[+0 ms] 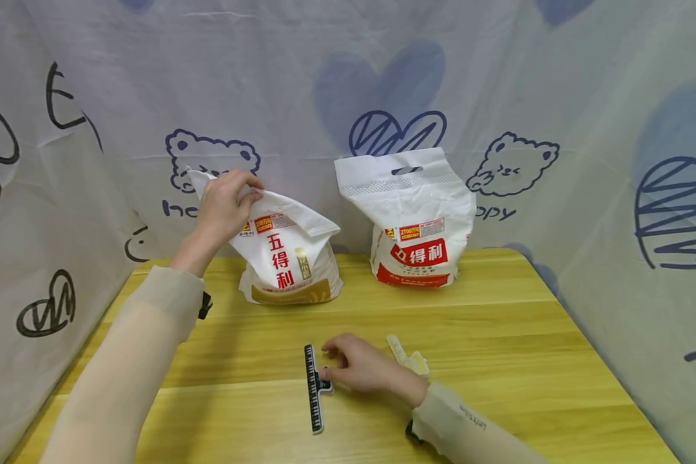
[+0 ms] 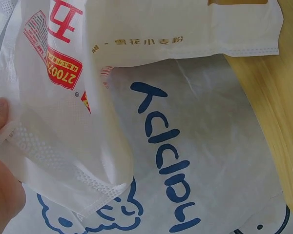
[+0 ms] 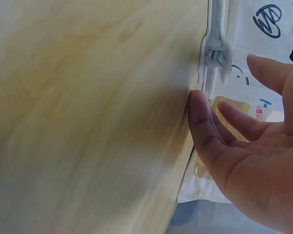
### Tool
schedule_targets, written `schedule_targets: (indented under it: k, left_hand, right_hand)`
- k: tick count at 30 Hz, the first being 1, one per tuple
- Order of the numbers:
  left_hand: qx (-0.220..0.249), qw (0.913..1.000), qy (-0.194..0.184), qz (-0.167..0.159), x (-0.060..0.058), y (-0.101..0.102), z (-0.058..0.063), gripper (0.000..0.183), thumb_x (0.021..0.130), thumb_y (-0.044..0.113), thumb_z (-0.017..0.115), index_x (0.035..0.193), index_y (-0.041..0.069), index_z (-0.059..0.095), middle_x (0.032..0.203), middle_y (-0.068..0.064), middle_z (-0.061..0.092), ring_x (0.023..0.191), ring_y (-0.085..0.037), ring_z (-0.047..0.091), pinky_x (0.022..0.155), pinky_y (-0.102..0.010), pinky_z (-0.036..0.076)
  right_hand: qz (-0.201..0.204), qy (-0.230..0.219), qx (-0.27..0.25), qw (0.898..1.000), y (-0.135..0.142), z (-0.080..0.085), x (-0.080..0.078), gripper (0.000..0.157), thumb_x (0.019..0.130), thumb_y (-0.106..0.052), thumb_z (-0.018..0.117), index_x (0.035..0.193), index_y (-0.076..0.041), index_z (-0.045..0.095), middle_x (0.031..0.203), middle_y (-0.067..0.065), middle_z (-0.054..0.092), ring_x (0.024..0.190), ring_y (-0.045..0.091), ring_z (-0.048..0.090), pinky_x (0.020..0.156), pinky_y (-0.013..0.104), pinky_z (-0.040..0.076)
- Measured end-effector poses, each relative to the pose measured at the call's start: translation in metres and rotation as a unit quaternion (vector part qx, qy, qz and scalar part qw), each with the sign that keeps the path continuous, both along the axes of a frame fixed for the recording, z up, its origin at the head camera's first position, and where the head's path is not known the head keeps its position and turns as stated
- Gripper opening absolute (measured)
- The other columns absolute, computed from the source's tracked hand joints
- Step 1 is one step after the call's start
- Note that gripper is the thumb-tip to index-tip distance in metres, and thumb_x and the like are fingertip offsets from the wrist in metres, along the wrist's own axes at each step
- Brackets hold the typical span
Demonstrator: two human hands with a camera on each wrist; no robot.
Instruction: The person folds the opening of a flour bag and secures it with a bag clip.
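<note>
My left hand [image 1: 226, 201] pinches the top edge of a white flour bag [image 1: 280, 261] with red lettering and a gold band, at the back left of the table. The left wrist view shows the thumb and a finger at that bag's dotted top strip [image 2: 34, 146]. Low in the middle, my right hand [image 1: 362, 364] hovers beside a black sealing clip [image 1: 314, 396] patterned like piano keys. Its fingers are loosely bent with nothing between them. In the right wrist view the clip's spring [image 3: 215, 55] shows a little beyond the fingertips.
A second flour bag [image 1: 423, 222], with a red label and a handle slot at its top, stands at the back right. A cream-coloured clip [image 1: 408, 358] lies behind the right wrist. Printed cloth [image 1: 290, 96] hangs behind and beside the wooden table [image 1: 470, 322].
</note>
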State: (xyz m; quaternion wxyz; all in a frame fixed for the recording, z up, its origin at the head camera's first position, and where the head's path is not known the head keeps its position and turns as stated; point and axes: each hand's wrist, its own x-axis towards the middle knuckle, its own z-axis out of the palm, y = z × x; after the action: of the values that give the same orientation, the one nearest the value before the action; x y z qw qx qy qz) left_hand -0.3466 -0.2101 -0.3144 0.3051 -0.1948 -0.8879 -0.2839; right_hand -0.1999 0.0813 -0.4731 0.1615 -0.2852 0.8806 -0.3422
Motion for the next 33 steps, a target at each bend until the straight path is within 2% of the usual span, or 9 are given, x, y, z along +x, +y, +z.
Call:
schedule_targets:
  k: [7,13,24,33]
  left_hand:
    - [-0.005,1.0000,0.002,0.000,0.0013,0.0001,0.0000,0.012,0.098,0.002,0.068,0.110,0.003,0.069,0.114,-0.017,0.070,0.113,-0.037,0.062,0.115,-0.057,0.036]
    - [-0.005,1.0000,0.000,0.001,-0.0001,-0.0006,-0.0008,0.011,0.098,0.002,0.068,0.110,0.003,0.069,0.114,-0.016,0.070,0.113,-0.036,0.062,0.116,-0.056,0.035]
    - [-0.008,1.0000,0.000,0.001,0.0006,-0.0018,-0.0015,0.012,0.098,0.004,0.070,0.109,0.004,0.069,0.114,-0.014,0.070,0.113,-0.035,0.062,0.116,-0.056,0.035]
    - [-0.005,1.0000,0.001,-0.002,0.0006,-0.0016,-0.0015,0.012,0.098,0.002,0.069,0.110,0.003,0.069,0.115,-0.016,0.070,0.113,-0.036,0.062,0.115,-0.056,0.036]
  right_hand:
    - [0.013,0.007,0.008,1.000,0.0002,-0.0016,0.0005,0.032,0.096,-0.030,0.076,0.118,-0.006,0.072,0.103,-0.002,0.059,0.082,0.005,0.054,0.075,0.022,0.049]
    - [0.018,0.024,0.013,0.999,-0.0004,-0.0013,0.0020,0.022,0.094,-0.026,0.078,0.108,-0.008,0.074,0.101,-0.002,0.059,0.082,0.003,0.053,0.075,0.021,0.048]
    - [0.003,-0.003,0.000,1.000,-0.0020,-0.0019,0.0018,0.021,0.092,-0.021,0.081,0.104,-0.009,0.071,0.096,-0.003,0.061,0.081,0.004,0.054,0.074,0.022,0.049]
    - [-0.014,-0.060,-0.032,0.998,-0.0008,0.0006,0.0049,0.019,0.094,-0.018,0.079,0.107,-0.011,0.066,0.085,-0.004,0.063,0.074,0.007,0.056,0.065,0.023,0.048]
